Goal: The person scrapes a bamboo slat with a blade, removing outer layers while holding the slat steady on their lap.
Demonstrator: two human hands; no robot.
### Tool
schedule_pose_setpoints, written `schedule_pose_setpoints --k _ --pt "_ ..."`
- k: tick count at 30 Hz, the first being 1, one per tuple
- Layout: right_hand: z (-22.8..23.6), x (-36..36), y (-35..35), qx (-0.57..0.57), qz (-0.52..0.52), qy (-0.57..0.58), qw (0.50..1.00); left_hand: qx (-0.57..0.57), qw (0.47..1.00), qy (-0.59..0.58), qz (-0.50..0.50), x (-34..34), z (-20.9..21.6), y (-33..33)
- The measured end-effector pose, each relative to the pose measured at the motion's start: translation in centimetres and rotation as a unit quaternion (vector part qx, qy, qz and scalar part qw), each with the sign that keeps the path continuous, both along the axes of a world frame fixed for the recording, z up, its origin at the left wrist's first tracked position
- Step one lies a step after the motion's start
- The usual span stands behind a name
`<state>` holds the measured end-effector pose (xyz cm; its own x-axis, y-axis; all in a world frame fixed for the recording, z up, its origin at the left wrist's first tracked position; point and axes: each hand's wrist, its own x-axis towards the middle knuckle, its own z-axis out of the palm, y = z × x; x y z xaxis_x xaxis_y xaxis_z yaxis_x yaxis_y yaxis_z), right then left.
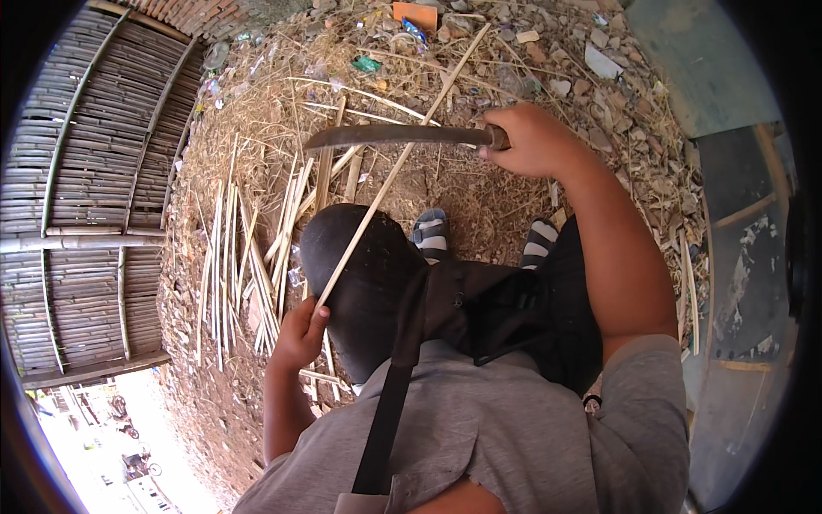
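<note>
My left hand [301, 334] is closed around the lower end of a long, pale bamboo strip [364, 221], beside my black-clad left knee [355, 265]. The strip slants up across the knee to the far right. My right hand [533, 141] grips the handle of a machete [377, 134], its dark blade pointing left with a slightly hooked tip. In this view the blade crosses the strip; whether the two touch, I cannot tell. Left of my knee lie several split bamboo strips [224, 265] on the ground.
A bamboo-slat wall [111, 146] stands at the left. Rubble and litter [591, 86] cover the far ground, with an orange block [416, 17] among them. My striped feet [431, 235] rest beyond my knees. Grey-green panels [711, 68] line the right side.
</note>
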<state>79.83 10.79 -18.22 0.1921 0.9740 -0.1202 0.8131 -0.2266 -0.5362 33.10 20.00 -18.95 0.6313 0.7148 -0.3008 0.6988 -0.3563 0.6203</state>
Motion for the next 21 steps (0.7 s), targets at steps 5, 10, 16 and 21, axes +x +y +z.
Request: schedule_pose_setpoints --k 5,10,16,21 --pt "0.0 -1.3 0.5 0.031 -0.013 -0.051 0.998 -0.032 0.999 0.017 -0.003 -0.2 0.1 0.5" --pt "-2.4 -3.6 2.1 0.054 0.085 -0.101 0.99 -0.001 1.0 0.015 -0.014 0.1 0.6 0.3" --pt "-4.7 2.1 2.9 -0.124 -0.169 0.218 0.953 -0.015 0.999 0.027 0.012 0.5 1.1 -0.3" --pt "-2.8 -4.7 2.6 -0.094 0.054 0.015 0.994 -0.049 0.997 0.051 0.03 0.6 1.7 -0.2"
